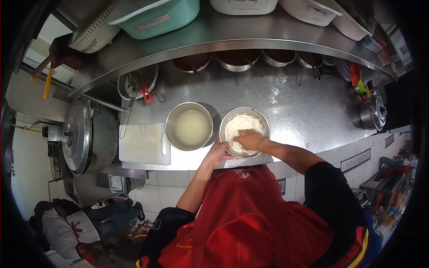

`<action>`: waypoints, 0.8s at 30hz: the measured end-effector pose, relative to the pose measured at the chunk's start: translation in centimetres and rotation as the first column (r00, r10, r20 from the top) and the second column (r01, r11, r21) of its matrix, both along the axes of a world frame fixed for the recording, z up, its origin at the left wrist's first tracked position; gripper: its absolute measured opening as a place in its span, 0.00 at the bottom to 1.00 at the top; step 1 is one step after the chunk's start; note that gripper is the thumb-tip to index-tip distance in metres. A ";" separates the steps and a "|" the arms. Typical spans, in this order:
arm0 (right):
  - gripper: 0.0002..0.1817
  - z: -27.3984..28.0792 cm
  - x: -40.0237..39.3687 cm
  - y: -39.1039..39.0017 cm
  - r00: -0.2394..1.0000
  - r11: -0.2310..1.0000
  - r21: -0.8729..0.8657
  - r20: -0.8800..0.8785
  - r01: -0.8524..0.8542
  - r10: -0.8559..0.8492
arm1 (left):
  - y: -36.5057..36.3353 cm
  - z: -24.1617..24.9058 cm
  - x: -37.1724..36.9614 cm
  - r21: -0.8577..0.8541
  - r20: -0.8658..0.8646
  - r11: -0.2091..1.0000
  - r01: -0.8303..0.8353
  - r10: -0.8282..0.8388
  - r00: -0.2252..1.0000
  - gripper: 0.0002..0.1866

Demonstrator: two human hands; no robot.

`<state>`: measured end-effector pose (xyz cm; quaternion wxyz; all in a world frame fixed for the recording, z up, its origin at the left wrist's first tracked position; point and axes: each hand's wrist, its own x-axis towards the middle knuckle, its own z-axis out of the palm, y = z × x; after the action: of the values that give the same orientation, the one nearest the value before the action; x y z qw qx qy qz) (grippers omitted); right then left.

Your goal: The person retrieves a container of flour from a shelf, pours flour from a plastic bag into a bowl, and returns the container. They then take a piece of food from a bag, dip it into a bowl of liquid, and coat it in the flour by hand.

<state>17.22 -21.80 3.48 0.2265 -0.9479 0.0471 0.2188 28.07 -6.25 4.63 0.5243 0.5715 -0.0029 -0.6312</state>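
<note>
A round metal bowl [267,119] of white flour [243,123] stands near the counter's front edge, in front of the red apron. My left hand [217,154] grips the bowl's near left side, thumb up along the wall and fingers passing under it. Bent over the flour, my right hand [251,140] has its curled fingers dug in; the fingertips are partly hidden. Just left of the bowl is a metal pot [169,129] holding a pale, cloudy liquid [192,128]. Neither hand touches that pot.
A white cutting board [140,145] lies left of the pot, near a large lidded pot [78,134]. Strainers [134,85] sit behind. Several metal bowls [237,62] line the back under a shelf [250,43] bearing tubs. Another person [71,230] is at lower left.
</note>
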 end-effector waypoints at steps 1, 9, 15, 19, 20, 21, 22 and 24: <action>0.18 0.2 0.5 0.4 1.000 0.999 -0.034 -0.014 0.025 -0.025 | 0.1 0.0 0.0 -0.001 -0.009 1.000 0.011 -0.011 1.000 0.33; 0.30 -4.3 -0.2 2.3 0.815 0.872 0.058 0.331 0.485 -0.475 | 0.1 -2.7 0.5 0.017 0.057 0.995 0.103 -0.103 0.993 0.37; 0.37 -3.1 0.4 4.5 0.915 0.910 0.165 0.074 0.380 -0.396 | -0.2 -4.2 2.1 -0.028 0.002 0.993 0.110 -0.110 0.994 0.29; 0.32 -1.0 -1.1 0.4 0.989 0.982 0.125 0.066 -0.138 0.131 | -0.3 -4.6 3.5 -0.051 -0.053 0.993 0.106 -0.109 0.993 0.32; 0.32 -1.1 -1.5 0.0 0.991 0.987 0.102 0.064 -0.126 0.120 | -0.1 -4.8 3.6 -0.046 -0.083 0.994 0.102 -0.105 0.991 0.32; 0.31 -1.7 -1.8 -0.4 0.992 0.991 0.076 0.066 -0.111 0.106 | -0.1 -5.3 3.7 -0.033 -0.073 0.993 0.118 -0.120 0.990 0.35; 0.31 -2.4 -2.0 -0.6 0.993 0.994 0.050 0.070 -0.094 0.090 | 0.0 -5.8 3.7 -0.038 -0.045 0.994 0.104 -0.105 0.993 0.33; 0.23 -2.7 -1.9 -0.1 0.991 0.998 0.063 0.135 0.016 -0.025 | -0.1 -5.4 3.0 -0.049 0.007 0.996 0.078 -0.078 0.997 0.30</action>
<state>15.36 -21.91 0.80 0.2607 -0.9526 0.0346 0.1531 31.03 -6.32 -0.76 0.5133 0.5594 -0.0423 -0.6495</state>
